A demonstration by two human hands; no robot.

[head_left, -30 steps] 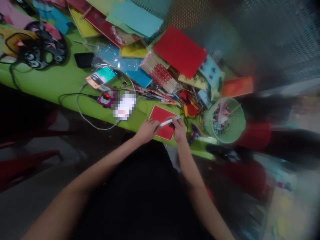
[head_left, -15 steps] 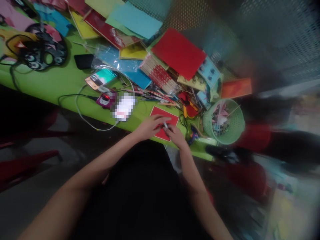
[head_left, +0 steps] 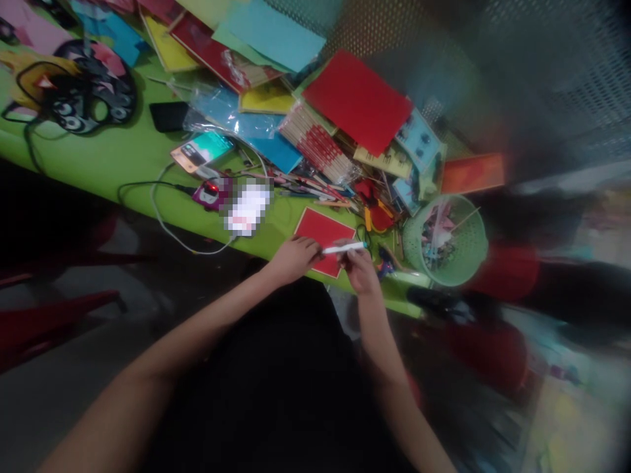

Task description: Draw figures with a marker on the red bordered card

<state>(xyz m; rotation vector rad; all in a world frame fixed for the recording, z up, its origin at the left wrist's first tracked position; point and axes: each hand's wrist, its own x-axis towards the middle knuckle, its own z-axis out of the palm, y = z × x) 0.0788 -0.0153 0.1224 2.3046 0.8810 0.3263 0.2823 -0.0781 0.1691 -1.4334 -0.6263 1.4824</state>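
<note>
A slim white marker [head_left: 340, 249] with a teal end lies nearly level between my hands, above a red card [head_left: 328, 226] with a pale border. My right hand [head_left: 362, 269] is closed on the marker from below, near its teal end. At the other end, the curled fingers of my left hand [head_left: 296, 257] meet the marker's tip and seem to grip it. That tip is partly hidden by the fingers. The card lies flat at the green table's [head_left: 276, 226] near edge, its lower left part covered by my left hand.
Left of the card lie a lit phone [head_left: 250, 209] on a cable and a purple device [head_left: 210, 194]. Orange-handled pliers [head_left: 374, 213] and a green basket [head_left: 446, 240] of scraps stand to the right. Behind are coloured sheets, a red sheet [head_left: 357, 102] and bundled sticks [head_left: 315, 141].
The marker has come into fuller view, turned level with its teal end to the right. My right hand has moved slightly right; my left fingers have curled in. The view has shifted a little.
</note>
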